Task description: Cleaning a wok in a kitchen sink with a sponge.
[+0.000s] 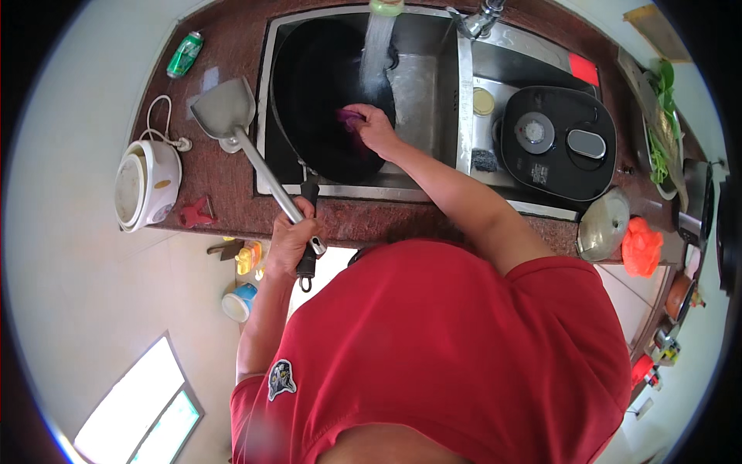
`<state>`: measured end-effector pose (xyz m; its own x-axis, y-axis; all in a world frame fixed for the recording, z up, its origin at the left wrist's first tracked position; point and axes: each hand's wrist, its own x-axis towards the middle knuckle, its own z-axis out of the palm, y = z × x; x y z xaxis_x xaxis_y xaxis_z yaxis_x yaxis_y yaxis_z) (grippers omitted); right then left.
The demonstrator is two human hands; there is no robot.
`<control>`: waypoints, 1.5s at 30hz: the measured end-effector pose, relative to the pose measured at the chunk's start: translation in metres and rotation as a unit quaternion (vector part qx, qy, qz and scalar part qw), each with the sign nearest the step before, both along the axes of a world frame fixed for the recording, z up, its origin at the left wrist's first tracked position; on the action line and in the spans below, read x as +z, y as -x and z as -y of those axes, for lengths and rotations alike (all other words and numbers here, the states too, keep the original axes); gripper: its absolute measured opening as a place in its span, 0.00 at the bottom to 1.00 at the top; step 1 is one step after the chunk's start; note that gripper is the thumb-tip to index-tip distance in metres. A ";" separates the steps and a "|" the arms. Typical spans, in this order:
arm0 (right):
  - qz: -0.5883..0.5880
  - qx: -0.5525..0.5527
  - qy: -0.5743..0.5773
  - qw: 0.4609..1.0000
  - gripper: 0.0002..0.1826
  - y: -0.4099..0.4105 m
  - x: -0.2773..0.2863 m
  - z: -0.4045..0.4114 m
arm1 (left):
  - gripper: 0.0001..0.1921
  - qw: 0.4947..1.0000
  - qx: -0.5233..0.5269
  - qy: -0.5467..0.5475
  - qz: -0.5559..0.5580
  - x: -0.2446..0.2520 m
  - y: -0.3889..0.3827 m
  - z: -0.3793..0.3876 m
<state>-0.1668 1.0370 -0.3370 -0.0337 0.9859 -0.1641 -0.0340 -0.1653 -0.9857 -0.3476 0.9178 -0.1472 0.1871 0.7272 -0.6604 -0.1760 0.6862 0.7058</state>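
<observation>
A large black wok (316, 87) sits tilted in the left basin of a steel sink (426, 81). My left hand (293, 240) grips the wok's black handle (310, 194) together with the steel shaft of a wok spatula (226, 107). The spatula's blade hangs over the counter, left of the sink. Inside the wok, my right hand (374, 130) pinches a purple scrubbing cloth (349, 118), its exact kind unclear. Water (377, 55) pours into the wok from a pale green faucet end (386, 7), just above that hand.
A black appliance lid (559, 162), a dark scouring pad (483, 160) and a round yellowish lid (483, 101) are in the right basin. Leftward stand a white small cooker (148, 185) and a green can (185, 55). A metal pot lid (604, 223) rests at the counter's right front.
</observation>
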 end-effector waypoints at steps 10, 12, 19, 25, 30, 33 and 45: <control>0.025 0.050 -0.120 0.991 0.16 0.008 0.045 0.005 | 0.11 0.997 0.028 -0.026 -0.064 0.056 -0.016 0.029; 0.061 0.055 -0.145 0.986 0.16 0.008 0.044 0.008 | 0.11 0.998 0.029 -0.034 -0.054 0.055 -0.016 0.035; 0.142 0.113 -0.186 0.966 0.16 -0.007 0.032 0.026 | 0.10 0.970 0.120 0.017 0.209 0.015 -0.010 0.068; 0.236 0.314 -0.204 0.897 0.17 -0.016 0.051 0.044 | 0.09 0.946 0.115 0.000 0.303 -0.013 -0.003 0.078; 0.182 0.340 -0.176 0.906 0.18 0.002 0.064 0.051 | 0.11 0.961 0.066 0.005 0.267 -0.006 0.001 0.075; 0.182 0.371 -0.192 0.890 0.19 -0.006 0.077 0.051 | 0.11 0.960 0.047 0.000 0.275 -0.010 0.012 0.075; 0.273 0.433 -0.274 0.814 0.18 0.011 0.002 -0.035 | 0.10 0.959 0.069 0.028 0.274 -0.010 0.022 0.061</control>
